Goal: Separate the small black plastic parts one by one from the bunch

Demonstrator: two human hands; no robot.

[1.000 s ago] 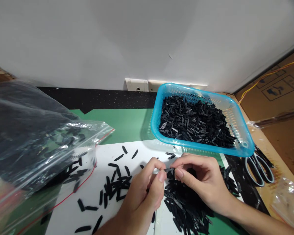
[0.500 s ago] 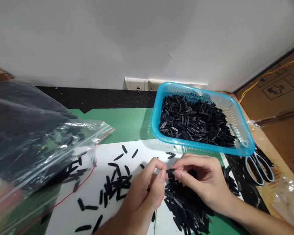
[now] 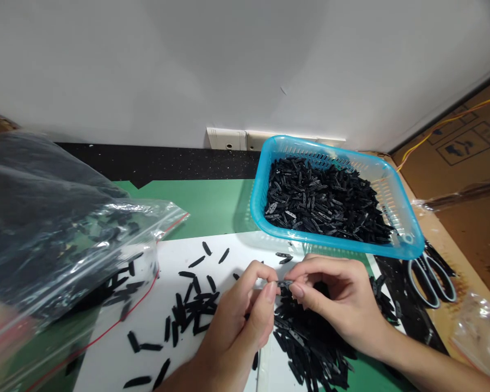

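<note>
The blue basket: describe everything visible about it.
The blue basket is a translucent turquoise plastic tray, rectangular with rounded corners and slotted, perforated walls. It sits upright at the back right of the work surface, partly on the white sheet, just beyond the right hand. Small black clips fill it in a loose heap. Scissors lie by its near right corner. Neither hand touches it.

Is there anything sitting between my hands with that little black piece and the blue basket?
Nothing tall does. The left hand and right hand pinch the small black plastic piece; only two loose black pieces lie flat on the white sheet before the blue plastic basket.
</note>
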